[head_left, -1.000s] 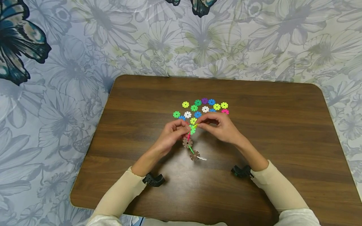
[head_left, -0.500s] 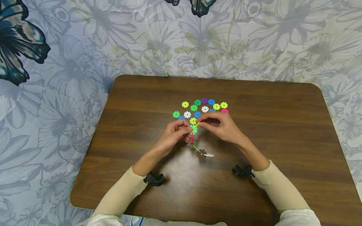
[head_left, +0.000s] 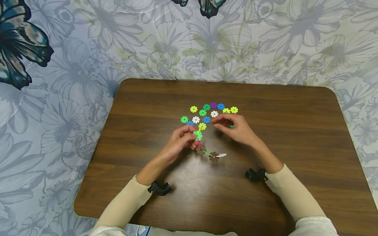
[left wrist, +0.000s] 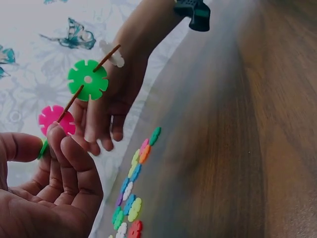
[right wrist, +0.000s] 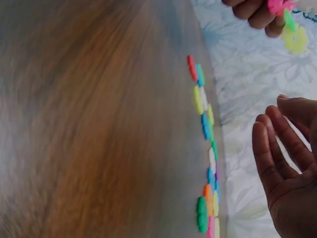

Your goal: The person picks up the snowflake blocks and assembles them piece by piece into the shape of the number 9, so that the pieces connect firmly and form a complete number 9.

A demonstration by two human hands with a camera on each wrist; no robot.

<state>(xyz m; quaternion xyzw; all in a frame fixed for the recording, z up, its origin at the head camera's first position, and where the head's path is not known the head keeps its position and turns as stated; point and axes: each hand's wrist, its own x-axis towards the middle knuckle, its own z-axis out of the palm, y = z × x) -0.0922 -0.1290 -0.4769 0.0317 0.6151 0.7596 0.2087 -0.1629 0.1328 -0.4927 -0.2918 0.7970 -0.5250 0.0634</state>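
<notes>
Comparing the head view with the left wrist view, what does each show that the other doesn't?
Only the head view: both cream sleeves and the black band on the left wrist.
Only the left wrist view: an orange disc on the table.
Both: the left hand holding a chain of notched discs, the right hand, and other loose discs.

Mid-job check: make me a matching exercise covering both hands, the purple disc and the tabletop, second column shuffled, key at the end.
Column one:
1. Left hand
2. Right hand
3. Purple disc
4. Tabletop

Column two:
A. brown, wood-grained
B. holds no piece
C. pinches the chain of linked discs
D. lies next to a blue disc

Pairs: 1-C, 2-B, 3-D, 4-A
</notes>
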